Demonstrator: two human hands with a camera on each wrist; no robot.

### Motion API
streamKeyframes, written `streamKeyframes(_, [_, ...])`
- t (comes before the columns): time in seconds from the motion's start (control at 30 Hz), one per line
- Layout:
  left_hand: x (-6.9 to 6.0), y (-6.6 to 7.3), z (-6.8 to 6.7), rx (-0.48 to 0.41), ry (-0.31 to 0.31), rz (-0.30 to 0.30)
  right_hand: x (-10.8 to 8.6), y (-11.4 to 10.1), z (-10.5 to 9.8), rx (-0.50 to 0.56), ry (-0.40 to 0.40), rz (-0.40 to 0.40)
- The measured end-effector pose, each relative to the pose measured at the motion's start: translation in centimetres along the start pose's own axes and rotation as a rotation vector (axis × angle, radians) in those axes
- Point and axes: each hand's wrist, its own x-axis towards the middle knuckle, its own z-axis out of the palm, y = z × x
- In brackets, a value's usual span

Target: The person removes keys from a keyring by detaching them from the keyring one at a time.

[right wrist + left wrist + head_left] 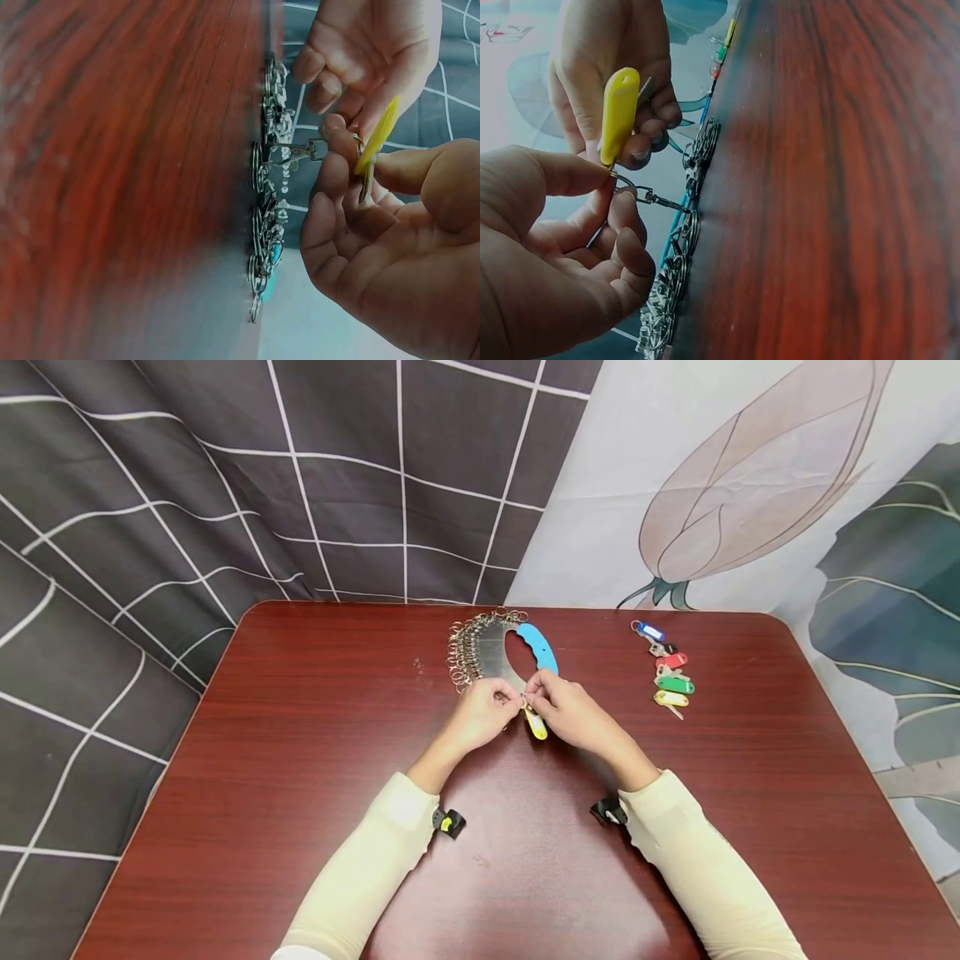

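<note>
My left hand (pixel 483 714) pinches a metal split ring (pixel 624 178) between thumb and forefinger. That ring connects to a small swivel clip (pixel 664 201) of the key holder, a curved metal plate (pixel 491 650) with a blue handle (pixel 538 647) and rows of ringed clips along its outer edge. My right hand (pixel 573 714) pinches at the same ring from the other side. A yellow key tag (pixel 536 724) and a silver key (pixel 366 184) hang between the hands, the key against my right fingers. Fingertips partly hide where tag and ring join.
Toward the back right of the reddish wooden table (pixel 300 777) lie keys with a blue tag (pixel 651 632), a black tag (pixel 664 649), a red tag (pixel 675 660), a green tag (pixel 677 685) and another yellow tag (pixel 671 698). Curtains (pixel 337 485) hang behind the table.
</note>
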Motion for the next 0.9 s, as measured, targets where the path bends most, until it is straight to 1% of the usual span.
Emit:
streamKeyframes(0.17, [0.09, 0.08, -0.13, 0.058, -0.003, 0.030, 0.07, -0.05, -0.07, 0.001, 0.027, -0.023])
streamKeyframes(0.37, [0.09, -0.03, -0.26, 0.077, -0.014, 0.070, 0.02, 0.04, -0.14, 0.019, 0.059, -0.058])
streamKeyframes(0.5, [-0.03, -0.15, -0.38, 0.096, 0.004, 0.087, -0.01, 0.18, -0.17, 0.000, 0.087, -0.087])
streamKeyframes(0.67, [-0.16, -0.17, -0.52, 0.131, 0.036, 0.125, -0.01, 0.32, -0.26, -0.004, 0.100, -0.082])
streamKeyframes(0.73, [-0.19, -0.14, -0.57, 0.138, 0.034, 0.129, -0.01, 0.36, -0.30, -0.001, 0.098, -0.076])
streamKeyframes(0.8, [-0.23, -0.08, -0.60, 0.141, 0.024, 0.120, -0.01, 0.38, -0.32, 0.000, 0.094, -0.076])
streamKeyframes(0.9, [-0.28, 0.07, -0.59, 0.139, 0.008, 0.090, -0.01, 0.35, -0.32, 0.000, 0.093, -0.090])
